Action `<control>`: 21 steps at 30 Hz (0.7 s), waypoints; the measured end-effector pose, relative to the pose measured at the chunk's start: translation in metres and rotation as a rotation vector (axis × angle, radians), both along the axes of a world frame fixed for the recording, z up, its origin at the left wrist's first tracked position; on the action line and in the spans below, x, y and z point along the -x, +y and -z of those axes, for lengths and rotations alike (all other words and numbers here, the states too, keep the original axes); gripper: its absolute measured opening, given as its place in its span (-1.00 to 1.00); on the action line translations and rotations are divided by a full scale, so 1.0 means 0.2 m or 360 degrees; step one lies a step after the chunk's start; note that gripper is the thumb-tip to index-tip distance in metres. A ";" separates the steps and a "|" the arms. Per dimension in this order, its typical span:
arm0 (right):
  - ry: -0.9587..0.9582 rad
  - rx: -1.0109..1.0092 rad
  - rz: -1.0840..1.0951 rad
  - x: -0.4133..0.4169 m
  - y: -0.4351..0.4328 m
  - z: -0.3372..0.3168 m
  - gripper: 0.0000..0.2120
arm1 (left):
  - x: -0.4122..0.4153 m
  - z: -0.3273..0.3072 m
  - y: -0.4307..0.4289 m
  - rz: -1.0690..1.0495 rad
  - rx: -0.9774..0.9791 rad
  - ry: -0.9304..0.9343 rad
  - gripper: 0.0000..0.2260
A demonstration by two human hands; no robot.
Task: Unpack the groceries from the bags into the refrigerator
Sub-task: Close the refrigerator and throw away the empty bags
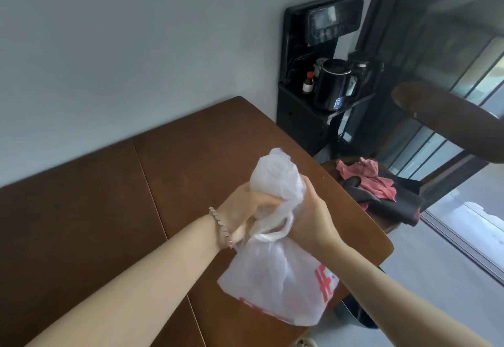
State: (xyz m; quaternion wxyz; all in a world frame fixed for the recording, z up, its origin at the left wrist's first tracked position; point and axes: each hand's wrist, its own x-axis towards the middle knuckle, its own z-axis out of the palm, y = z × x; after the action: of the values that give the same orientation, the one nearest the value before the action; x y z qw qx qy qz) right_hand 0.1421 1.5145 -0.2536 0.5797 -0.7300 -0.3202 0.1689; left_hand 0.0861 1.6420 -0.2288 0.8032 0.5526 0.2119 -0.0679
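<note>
**Operator:** Report the state of the fingers.

**Technician:** Your left hand (245,205) has its fingers (260,199) curled tight round the bunched top of the plastic bag (272,286). Your right hand (313,215) cups the same bunch from the opposite side. Its fingers curve round the plastic, and most of the tips are hidden behind it. Both hands grip, and neither is spread.

**Operator:** Where does the bag sit?

**Technician:** The crumpled white top stands up above your fingers. The handle loops (272,235) hang between your two wrists. The bulging body, which carries red print, lies below your hands. Its contents do not show through the plastic. You cannot tell whether its base rests on a surface or hangs free.

**Operator:** And the surroundings?

**Technician:** A bracelet (221,226) circles your left wrist. The brown wooden table (109,183) extends under your hands and away to their left, with the bag near its right edge. To the right of your right hand stands a chair (450,117), which holds a pink cloth (362,175) on top of dark clothing (392,202). Well beyond your fingertips, a black stand (300,123) against the wall carries a black kettle (331,84). A small red-capped bottle (308,84) stands just left of the kettle. Glass panels (450,33) rise to the right of the stand.
</note>
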 end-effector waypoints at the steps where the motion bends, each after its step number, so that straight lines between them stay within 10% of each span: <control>1: 0.0082 -0.0015 0.0103 -0.03 -0.02 0.03 -0.56 | 0.01 0.00 0.00 0.0036 -0.0022 -0.0048 -0.73; 5: 0.0070 -0.0032 0.1024 -0.16 -0.07 0.09 -0.67 | 0.08 0.08 -0.01 -0.0197 -0.0209 0.0494 -0.16; 10: 0.0341 -0.0339 0.0990 -0.04 0.04 0.07 -0.71 | 0.01 0.10 -0.03 -0.0109 0.0795 0.0430 -0.30; 15: 0.0397 0.0003 0.0518 0.13 0.07 0.15 -0.76 | -0.05 0.12 0.04 -0.0275 -0.0075 0.0170 -0.05; 21: 0.0568 0.0533 -0.0091 0.13 0.03 0.17 -0.64 | 0.00 0.20 0.01 -0.0124 -0.0223 0.0204 -0.76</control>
State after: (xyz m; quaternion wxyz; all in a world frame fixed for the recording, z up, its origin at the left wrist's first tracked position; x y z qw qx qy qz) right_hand 0.1157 1.5203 -0.2873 0.4930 -0.7651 -0.2008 0.3623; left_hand 0.0856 1.6445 -0.2683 0.7493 0.5934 0.2884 -0.0569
